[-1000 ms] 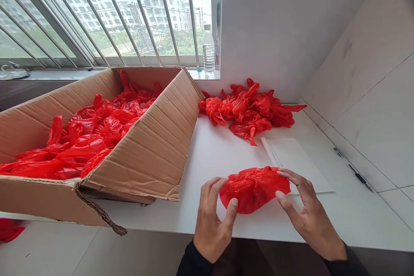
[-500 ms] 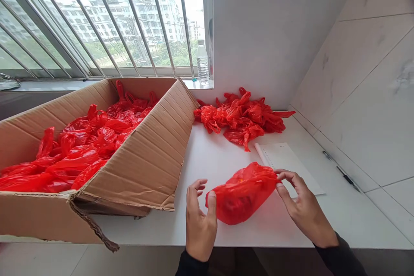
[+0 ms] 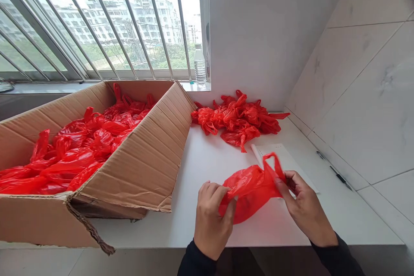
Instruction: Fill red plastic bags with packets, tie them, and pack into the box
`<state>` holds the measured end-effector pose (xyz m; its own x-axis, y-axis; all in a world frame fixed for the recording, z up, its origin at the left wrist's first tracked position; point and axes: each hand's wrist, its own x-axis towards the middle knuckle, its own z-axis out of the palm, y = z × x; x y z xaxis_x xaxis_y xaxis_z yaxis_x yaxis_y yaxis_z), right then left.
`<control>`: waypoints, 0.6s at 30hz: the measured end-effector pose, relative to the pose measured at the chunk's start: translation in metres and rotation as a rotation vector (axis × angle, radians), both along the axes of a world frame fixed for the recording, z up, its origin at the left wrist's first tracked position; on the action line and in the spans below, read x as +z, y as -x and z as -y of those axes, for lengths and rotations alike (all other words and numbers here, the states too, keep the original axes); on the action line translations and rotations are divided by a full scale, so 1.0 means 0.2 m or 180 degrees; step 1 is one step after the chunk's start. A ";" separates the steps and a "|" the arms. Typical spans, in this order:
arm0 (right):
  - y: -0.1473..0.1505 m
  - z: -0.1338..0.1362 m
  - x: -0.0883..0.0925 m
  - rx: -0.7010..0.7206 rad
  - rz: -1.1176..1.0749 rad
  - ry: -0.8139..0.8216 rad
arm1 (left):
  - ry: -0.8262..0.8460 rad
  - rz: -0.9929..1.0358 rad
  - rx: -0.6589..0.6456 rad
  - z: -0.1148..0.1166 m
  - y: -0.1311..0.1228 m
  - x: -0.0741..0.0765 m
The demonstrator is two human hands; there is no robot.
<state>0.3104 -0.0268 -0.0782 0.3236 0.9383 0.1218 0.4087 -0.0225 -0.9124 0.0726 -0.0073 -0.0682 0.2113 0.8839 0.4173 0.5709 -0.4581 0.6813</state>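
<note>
A red plastic bag [image 3: 250,189] is stretched between my two hands above the white table, near its front edge. My left hand [image 3: 213,215] pinches the bag's left end between thumb and fingers. At the other end, my right hand [image 3: 299,207] grips the bag near its handle, and a loop of the handle sticks up above the fingers. Something darker shows faintly through the thin plastic, but I cannot make out what it is.
Left of my hands, a big open cardboard box [image 3: 139,151] holds many red plastic bags [image 3: 80,146]. More red bags [image 3: 239,116] lie heaped against the wall. A notebook [image 3: 284,159] is behind my right hand, with pens [image 3: 339,177] farther right. A water bottle [image 3: 199,67] stands on the windowsill.
My left hand has moved right and closed on the bag's left end. On the right, a handle loop now stands up from the bag beside my right hand.
</note>
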 end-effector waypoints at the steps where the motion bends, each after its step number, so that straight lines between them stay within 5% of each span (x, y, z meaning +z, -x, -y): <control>1: -0.02 0.00 0.01 -0.0119 -0.0224 -0.0026 | 0.0099 0.0209 0.0160 -0.01 0.01 0.00; 6: -0.04 0.02 0.02 -0.0624 -0.0565 -0.0391 | -0.0114 0.0533 0.1014 -0.02 0.09 0.04; 10: 0.09 0.11 0.10 -0.1030 -0.0016 -0.1549 | 0.0701 0.1175 0.0616 0.04 0.10 0.07; 13: 0.19 0.15 0.18 -0.0045 0.0603 -0.1904 | 0.1050 0.1590 0.0132 0.08 0.09 0.11; 15: 0.23 0.14 0.21 0.0815 0.1092 -0.1691 | 0.1083 0.1686 -0.0078 0.09 0.09 0.14; 18: 0.23 0.07 0.19 0.1488 0.1473 -0.1332 | 0.1181 0.1799 -0.0274 0.09 0.08 0.18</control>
